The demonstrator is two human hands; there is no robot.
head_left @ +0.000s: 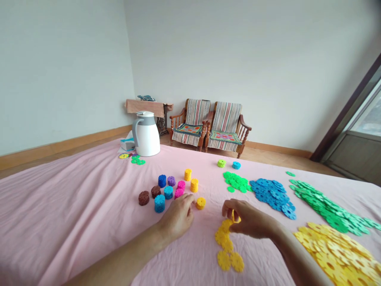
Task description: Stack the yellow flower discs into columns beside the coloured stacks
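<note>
My right hand (245, 217) pinches a yellow notched plastic disc (236, 217) between thumb and fingers. Below it, several loose yellow discs (224, 242) lie in a short trail on the cloth. My left hand (178, 214) is curled closed, its fingertips right beside a short yellow stack of discs (201, 203); its palm side is hidden, so I cannot make out what it holds, if anything. Just behind the left hand stand pink stacks (180, 189). Two taller yellow stacks (194, 185) stand farther back, with blue stacks (159, 203) and brown stacks (143, 198) to the left.
Loose discs spread on the right: a yellow pile (336, 250), a dark green pile (330, 206), a blue pile (272, 194) and a bright green pile (236, 181). A white jug (148, 137) stands at the back left of the pink cloth (89, 206). Two wooden chairs (226, 123) stand beyond.
</note>
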